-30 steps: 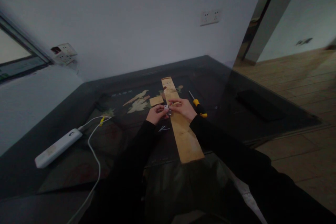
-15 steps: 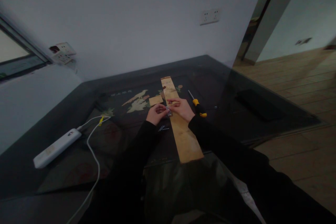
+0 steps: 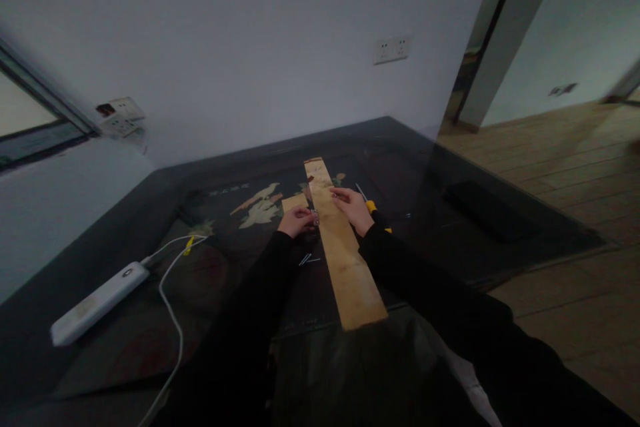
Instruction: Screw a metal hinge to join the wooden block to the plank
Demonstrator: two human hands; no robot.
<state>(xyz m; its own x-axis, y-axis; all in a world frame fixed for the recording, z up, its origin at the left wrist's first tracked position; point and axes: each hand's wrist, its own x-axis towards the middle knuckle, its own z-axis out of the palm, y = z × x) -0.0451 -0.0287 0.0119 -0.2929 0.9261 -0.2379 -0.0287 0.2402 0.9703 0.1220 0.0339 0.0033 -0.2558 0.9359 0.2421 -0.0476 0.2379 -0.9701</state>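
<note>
A long pale wooden plank (image 3: 343, 253) lies lengthwise on a dark table (image 3: 150, 213). My left hand (image 3: 296, 221) rests at the plank's left edge, fingers pinched on a small metal piece (image 3: 315, 217), possibly a hinge. My right hand (image 3: 353, 207) lies on top of the plank a little farther up, fingers pressed down on the wood. A small wooden block (image 3: 295, 202) sits just left of the plank beyond my left hand. A few loose screws (image 3: 306, 259) lie on the table beside my left wrist.
A yellow-handled screwdriver (image 3: 369, 203) lies right of the plank, partly behind my right hand. A white power strip (image 3: 93, 303) with a white cable (image 3: 170, 307) sits at the left. Wall sockets (image 3: 391, 50) are on the back wall. Wooden floor lies to the right.
The view has tilted up a little, so everything sits lower in frame. My right hand has let go of the metal piece and moved onto the plank; my left hand still holds the piece.
</note>
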